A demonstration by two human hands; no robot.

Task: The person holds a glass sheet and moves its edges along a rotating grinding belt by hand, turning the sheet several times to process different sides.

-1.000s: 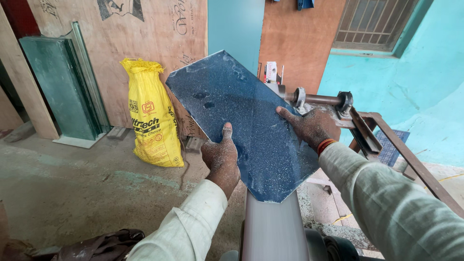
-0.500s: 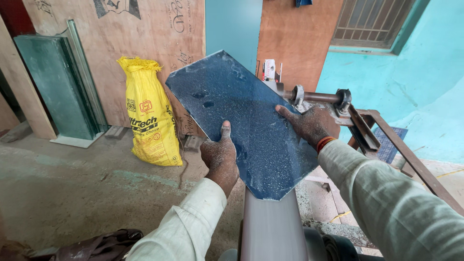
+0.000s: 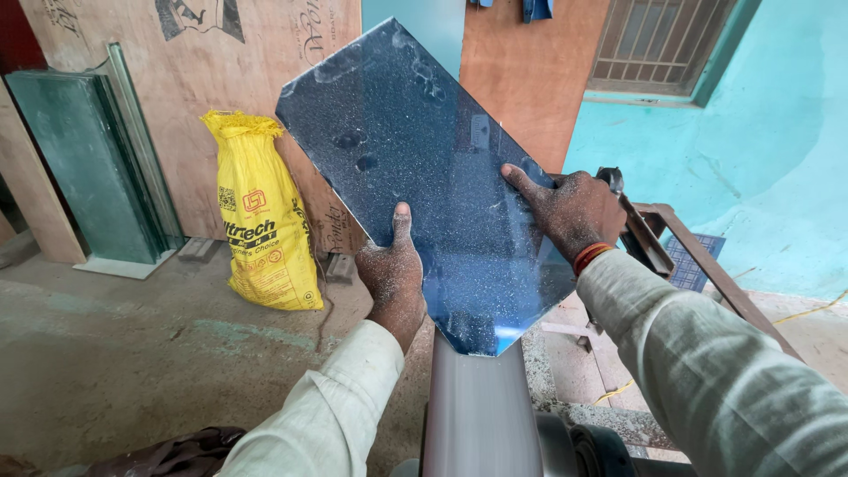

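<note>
Person's got a dusty blue glass pane (image 3: pixel 424 168) mid-frame, corner down on the grey sanding belt (image 3: pixel 481 406), left hand (image 3: pixel 393 278) and right hand (image 3: pixel 570 212) each clamped on an edge. Those bare edges look sharp, and if the belt grabs the corner, the pane could twist loose, cut a palm or chip.

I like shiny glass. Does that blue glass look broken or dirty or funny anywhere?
No cracks show. The blue glass sheet is speckled all over with pale dust and a few smudges. It is tipped on one corner, which rests on the grey sanding belt. The left hand and right hand are dusty too.
</note>
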